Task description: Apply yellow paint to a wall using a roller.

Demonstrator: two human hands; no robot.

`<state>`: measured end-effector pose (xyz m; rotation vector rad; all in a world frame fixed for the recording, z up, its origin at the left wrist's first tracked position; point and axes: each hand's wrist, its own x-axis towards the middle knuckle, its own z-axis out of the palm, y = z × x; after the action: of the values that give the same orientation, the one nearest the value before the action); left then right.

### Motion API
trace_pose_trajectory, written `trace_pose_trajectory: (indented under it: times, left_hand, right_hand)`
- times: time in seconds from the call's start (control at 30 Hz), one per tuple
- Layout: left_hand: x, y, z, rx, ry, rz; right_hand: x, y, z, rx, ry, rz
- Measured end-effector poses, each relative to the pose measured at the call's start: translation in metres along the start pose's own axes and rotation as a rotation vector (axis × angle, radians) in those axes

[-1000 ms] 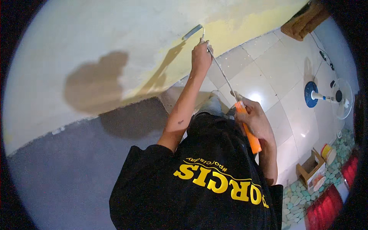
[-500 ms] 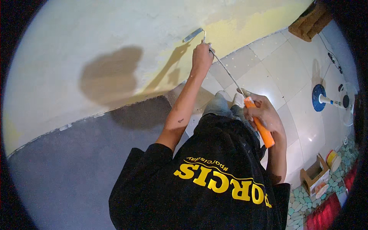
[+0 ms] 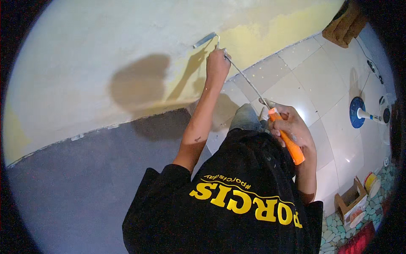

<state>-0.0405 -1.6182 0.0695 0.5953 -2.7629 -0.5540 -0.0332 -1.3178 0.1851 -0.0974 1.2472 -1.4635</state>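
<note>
A long-handled paint roller (image 3: 249, 83) runs diagonally between my two hands. My right hand (image 3: 292, 127) is closed around its orange grip, low and to the right, with the butt end sticking out below. My left hand (image 3: 218, 65) grips the metal rod farther up, near the bent wire. The narrow grey roller head (image 3: 204, 40) is at the pale wall (image 3: 127, 29), by the border of a yellow painted area (image 3: 253, 42). Whether the head presses on the wall I cannot tell. Shadows of my head and arm fall on the wall to the left.
Light floor tiles (image 3: 317, 89) speckled with paint run along the wall's foot. A white fan with a blue base (image 3: 357, 112) stands at right. A brown piece of furniture (image 3: 344, 25) is at the far right. A wooden box (image 3: 352, 197) sits near green pebble flooring (image 3: 334, 230).
The roller head and my left hand have moved slightly left along the wall. My right hand stays on the orange grip. The view has shifted a little.
</note>
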Motion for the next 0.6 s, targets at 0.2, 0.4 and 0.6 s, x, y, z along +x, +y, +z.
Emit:
trace_pose_trajectory:
  times: [0.2, 0.4, 0.6]
  left_hand:
    - [-0.002, -0.004, 0.009, -0.037, 0.049, -0.055]
    - [-0.006, -0.017, 0.016, -0.128, 0.189, -0.025]
    - [-0.007, -0.011, 0.011, -0.087, 0.075, -0.118]
  right_hand:
    - [0.003, -0.006, 0.007, -0.041, -0.010, 0.023]
    - [0.007, -0.003, 0.012, -0.107, -0.020, 0.025]
    - [0.004, -0.015, 0.022, -0.186, 0.022, 0.070]
